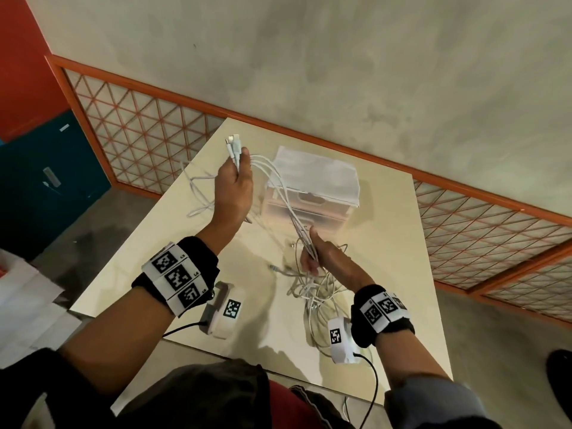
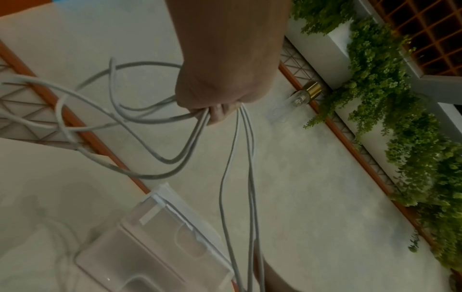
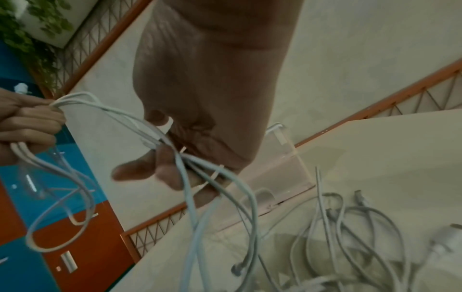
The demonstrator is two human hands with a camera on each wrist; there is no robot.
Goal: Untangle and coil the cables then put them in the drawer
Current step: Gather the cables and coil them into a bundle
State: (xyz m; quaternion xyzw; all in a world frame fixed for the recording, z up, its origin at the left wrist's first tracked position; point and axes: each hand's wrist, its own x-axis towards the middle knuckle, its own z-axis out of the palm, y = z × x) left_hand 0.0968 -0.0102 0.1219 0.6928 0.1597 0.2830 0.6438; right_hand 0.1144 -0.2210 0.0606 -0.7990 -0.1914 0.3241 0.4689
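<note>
White cables [image 1: 280, 184] stretched between both hands — left hand [image 1: 234, 181], right hand [image 1: 322, 253].

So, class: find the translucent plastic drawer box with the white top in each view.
Head: translucent plastic drawer box stands centre, on the cream table, behind the white cables.
Left wrist: bottom left.
Right wrist: centre right, partly behind the right hand.
Shared landmark: orange lattice railing.

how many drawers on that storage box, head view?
2: upper drawer under the lid, lower drawer just below it, both shut. Cables cross the box front, so part of it may be hidden.
</note>
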